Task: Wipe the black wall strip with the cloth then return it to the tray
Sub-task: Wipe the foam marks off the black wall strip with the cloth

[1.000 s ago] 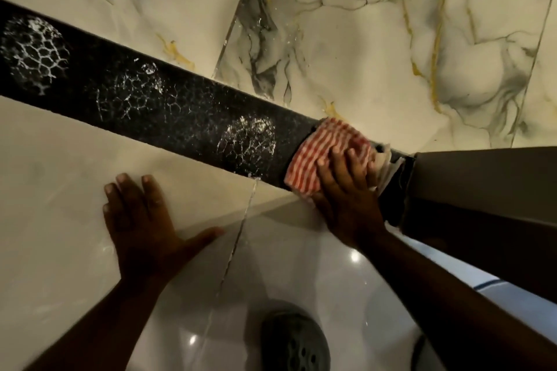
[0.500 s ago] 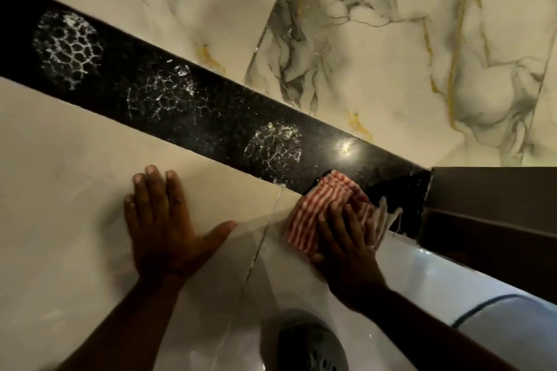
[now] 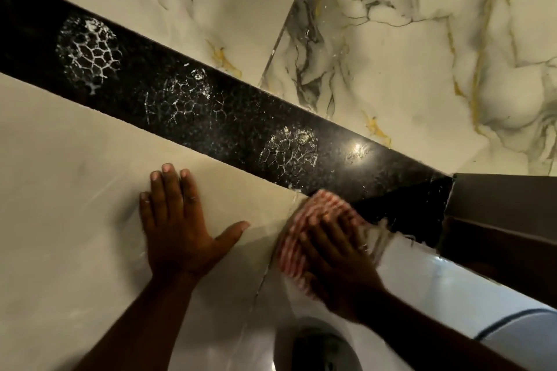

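The black wall strip [image 3: 229, 117] runs as one long band across the pale tiled wall [image 3: 391, 48], slanting from the upper left of the view down to the lower right, where it ends against a dark grey panel [image 3: 506, 193]. Three white foam patches [image 3: 89, 53] sit along its length, all to the left of the cloth, the nearest one just up and left of it. The red-and-white cloth [image 3: 301, 229] is pressed flat under the right hand [image 3: 334, 253], mostly on the pale tile below the strip's lower edge — only its top corner reaches the black. The left hand [image 3: 177, 226] is spread open and empty on the tile further left, bracing. The right hand is nearer the strip; the wipe likely runs up-left along the band's axis. No tray is in view.
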Demonstrator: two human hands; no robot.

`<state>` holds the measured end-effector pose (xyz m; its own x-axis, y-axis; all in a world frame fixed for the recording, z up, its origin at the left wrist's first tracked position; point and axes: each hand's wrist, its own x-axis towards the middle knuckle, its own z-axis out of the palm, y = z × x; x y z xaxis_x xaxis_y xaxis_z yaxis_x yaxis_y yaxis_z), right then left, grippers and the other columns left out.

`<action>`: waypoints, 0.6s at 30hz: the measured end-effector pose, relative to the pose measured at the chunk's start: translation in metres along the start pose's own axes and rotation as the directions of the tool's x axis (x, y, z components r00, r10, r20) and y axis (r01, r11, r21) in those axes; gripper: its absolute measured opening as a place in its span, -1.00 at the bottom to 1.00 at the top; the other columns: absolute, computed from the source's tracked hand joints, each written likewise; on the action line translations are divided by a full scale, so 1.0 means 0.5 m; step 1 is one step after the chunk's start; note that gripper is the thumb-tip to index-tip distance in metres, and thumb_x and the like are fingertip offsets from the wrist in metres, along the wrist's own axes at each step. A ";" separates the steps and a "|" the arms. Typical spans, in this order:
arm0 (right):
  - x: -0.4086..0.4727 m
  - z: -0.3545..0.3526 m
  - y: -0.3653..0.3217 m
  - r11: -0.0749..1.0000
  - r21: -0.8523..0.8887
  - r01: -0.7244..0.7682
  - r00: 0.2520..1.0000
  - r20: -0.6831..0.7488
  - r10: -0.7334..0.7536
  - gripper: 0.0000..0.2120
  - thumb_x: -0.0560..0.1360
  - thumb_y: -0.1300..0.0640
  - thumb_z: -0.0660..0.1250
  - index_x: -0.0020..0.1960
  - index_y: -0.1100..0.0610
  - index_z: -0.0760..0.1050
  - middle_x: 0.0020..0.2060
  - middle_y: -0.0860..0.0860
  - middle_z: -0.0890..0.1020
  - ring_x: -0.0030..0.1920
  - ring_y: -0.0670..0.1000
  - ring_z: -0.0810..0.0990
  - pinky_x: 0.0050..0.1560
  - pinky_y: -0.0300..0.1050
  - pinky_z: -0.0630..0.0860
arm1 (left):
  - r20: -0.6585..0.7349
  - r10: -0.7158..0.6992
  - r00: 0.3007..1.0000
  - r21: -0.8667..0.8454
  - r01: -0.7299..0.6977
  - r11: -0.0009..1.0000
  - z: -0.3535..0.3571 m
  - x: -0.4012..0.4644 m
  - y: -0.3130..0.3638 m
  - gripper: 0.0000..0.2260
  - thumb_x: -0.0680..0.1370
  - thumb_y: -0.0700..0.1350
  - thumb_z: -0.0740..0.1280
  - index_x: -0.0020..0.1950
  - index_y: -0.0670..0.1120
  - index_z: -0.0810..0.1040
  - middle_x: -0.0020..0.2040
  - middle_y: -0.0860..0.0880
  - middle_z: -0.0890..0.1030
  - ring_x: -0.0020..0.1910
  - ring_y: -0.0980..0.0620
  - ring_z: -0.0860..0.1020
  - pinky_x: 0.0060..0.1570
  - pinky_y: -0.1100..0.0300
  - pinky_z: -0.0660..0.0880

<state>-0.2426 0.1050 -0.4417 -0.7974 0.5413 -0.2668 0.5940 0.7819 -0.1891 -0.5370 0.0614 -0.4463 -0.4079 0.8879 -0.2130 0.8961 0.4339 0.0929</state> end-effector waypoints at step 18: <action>0.009 0.009 -0.060 0.983 0.068 -0.173 0.985 0.035 0.171 -0.48 0.66 -0.04 0.00 0.53 0.18 0.28 0.50 0.25 0.30 0.55 0.33 0.09 0.49 0.35 0.01 | -0.100 -0.002 0.995 0.008 0.003 1.000 0.013 0.005 -0.008 -0.24 0.60 0.24 0.08 0.61 -0.28 0.11 0.62 -0.32 0.13 0.61 -0.32 0.10 0.54 -0.27 0.04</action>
<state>-0.2636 0.0825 -0.4417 -0.6798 0.6561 -0.3277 0.7290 0.6535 -0.2039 -0.5405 0.0607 -0.4537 -0.4253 0.8978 -0.1147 0.8963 0.4354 0.0841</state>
